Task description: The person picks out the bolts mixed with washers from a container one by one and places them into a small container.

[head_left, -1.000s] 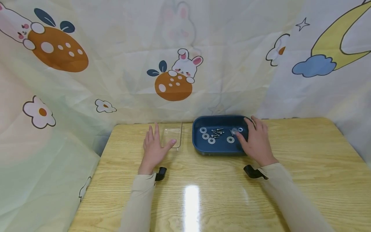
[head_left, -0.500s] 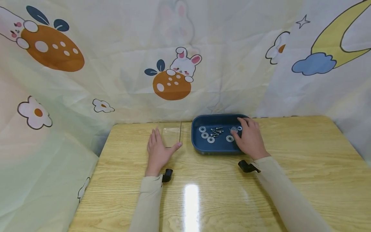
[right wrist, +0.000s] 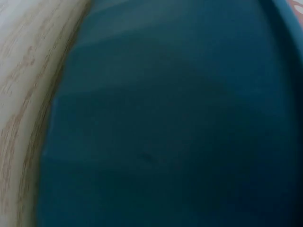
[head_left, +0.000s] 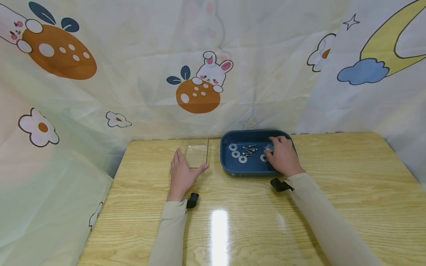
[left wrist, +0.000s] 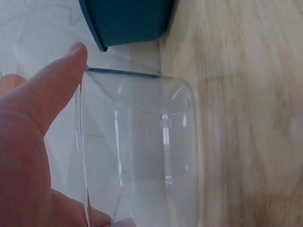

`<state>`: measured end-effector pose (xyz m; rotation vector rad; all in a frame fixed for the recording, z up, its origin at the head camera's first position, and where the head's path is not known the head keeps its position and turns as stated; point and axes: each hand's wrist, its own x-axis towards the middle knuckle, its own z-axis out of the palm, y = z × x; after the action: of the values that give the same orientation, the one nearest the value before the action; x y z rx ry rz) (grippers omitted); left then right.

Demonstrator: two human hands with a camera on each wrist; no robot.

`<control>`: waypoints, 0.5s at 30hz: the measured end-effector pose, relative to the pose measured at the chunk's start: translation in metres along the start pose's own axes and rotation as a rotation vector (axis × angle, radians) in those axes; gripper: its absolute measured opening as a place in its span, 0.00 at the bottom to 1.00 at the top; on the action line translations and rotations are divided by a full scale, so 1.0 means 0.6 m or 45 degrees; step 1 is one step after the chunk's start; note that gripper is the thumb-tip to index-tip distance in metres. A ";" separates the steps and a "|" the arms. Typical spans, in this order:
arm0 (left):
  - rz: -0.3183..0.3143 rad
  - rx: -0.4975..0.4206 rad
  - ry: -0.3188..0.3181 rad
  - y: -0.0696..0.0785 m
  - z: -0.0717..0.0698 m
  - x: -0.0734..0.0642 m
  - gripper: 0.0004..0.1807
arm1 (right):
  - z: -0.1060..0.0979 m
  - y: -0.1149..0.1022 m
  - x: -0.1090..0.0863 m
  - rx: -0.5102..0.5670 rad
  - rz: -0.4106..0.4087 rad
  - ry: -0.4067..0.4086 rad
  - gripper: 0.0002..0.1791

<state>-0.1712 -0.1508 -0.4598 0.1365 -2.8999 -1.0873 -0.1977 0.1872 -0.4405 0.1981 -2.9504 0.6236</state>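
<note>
In the head view, my left hand [head_left: 182, 175] spans the near side of a clear, open-topped box [head_left: 197, 157], fingers along its left side and thumb reaching the near right corner. The left wrist view shows the straight thumb [left wrist: 57, 85] right at the box's rim. My right hand [head_left: 284, 157] is over the right end of a dark blue tray [head_left: 251, 173], thumb and fingers spread above flat washers [head_left: 240, 160] there. Screws [head_left: 247, 151] lie in a cluster mid-tray. Only the tray's outer wall [right wrist: 156, 118] fills the right wrist view; that hand is out of its sight.
Box and tray stand side by side at the back edge of a wood-grain table [head_left: 246, 221]. Directly behind hangs a printed cloth [head_left: 266, 92]. Each wrist carries a black camera mount [head_left: 193, 200].
My right hand has moved left and further over the tray, toward the washers. My left hand has shifted right, bringing its thumb to the clear box's near right corner.
</note>
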 end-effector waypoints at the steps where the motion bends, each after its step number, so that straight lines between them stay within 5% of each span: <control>1: -0.002 -0.006 0.004 -0.001 0.001 0.000 0.72 | 0.001 -0.001 0.001 0.003 0.013 -0.019 0.29; 15: -0.014 -0.046 0.018 0.000 0.001 -0.004 0.72 | 0.010 -0.005 0.019 -0.063 0.127 -0.200 0.26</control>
<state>-0.1690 -0.1504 -0.4602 0.1588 -2.8691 -1.1347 -0.2089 0.1807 -0.4432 0.1001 -3.1396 0.5708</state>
